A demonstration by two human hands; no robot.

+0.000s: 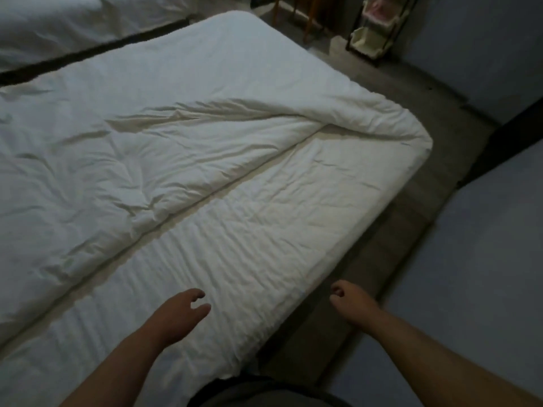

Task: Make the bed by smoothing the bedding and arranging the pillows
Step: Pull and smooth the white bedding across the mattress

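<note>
From my feed I look down on the bed [405, 183], which runs away from me toward the upper left. The white duvet [141, 148] lies rumpled over the far half, with its near edge turned back in a long diagonal fold. That fold leaves a strip of creased sheet [264, 230] bare along the side nearest me. My left hand [182, 314] hovers just over that sheet near the foot, its fingers [199, 293] loosely bent with a gap to the thumb, holding nothing. My right hand [349, 304] hangs off the bed's edge above the grey floor [411, 218], its fingers loosely curled in and empty. I cannot tell whether either hand touches the fabric. A second white bed [58, 27] stands beyond a dark gap at the upper left. A rack of baskets [373, 36] stands past the far corner.
</note>
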